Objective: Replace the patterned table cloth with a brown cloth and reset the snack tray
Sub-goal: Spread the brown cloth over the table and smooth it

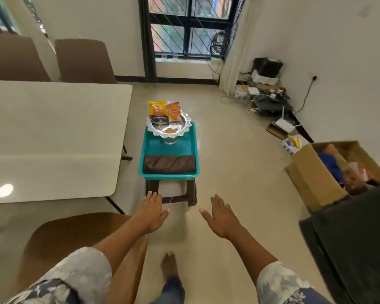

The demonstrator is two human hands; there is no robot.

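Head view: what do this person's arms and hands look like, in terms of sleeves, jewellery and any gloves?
No gloves on either hand. The left hand shows no jewellery; the right hand wears a small gold-coloured ring on one finger. Both forearms are uncovered. The left sleeve and right sleeve are loose, pale grey-white fabric with a darker blue-grey blotchy print.

teal plastic tray [154, 148] on dark square stool [150, 186], frame centre | folded brown cloth [169, 164] in tray front | scalloped silver bowl [156, 131] behind it

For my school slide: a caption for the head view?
Left hand and right hand reach toward teal tray holding brown cloth and silver snack bowl.
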